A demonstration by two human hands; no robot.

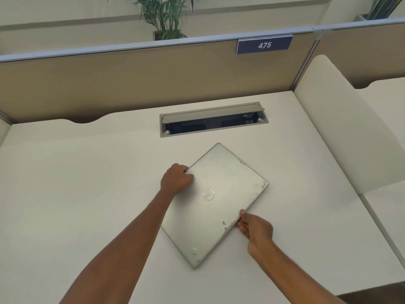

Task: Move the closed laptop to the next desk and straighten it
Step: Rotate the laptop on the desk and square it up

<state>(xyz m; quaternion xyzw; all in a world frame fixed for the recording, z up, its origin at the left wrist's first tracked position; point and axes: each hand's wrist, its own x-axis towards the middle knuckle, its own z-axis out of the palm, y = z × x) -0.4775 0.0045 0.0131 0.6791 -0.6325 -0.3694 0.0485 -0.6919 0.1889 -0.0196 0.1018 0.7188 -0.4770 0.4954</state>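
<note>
A closed silver laptop with a round logo on its lid lies askew on the white desk, turned about diamond-wise to the desk's edges. My left hand grips its upper-left edge, fingers curled over the rim. On the lower-right edge my right hand pinches the laptop, thumb on the lid and fingers underneath. The lid is scuffed along that right edge.
An open cable hatch with a raised grey flap is sunk into the desk behind the laptop. A beige partition with a "475" sign backs the desk. A white side divider separates it from the neighbouring desk on the right.
</note>
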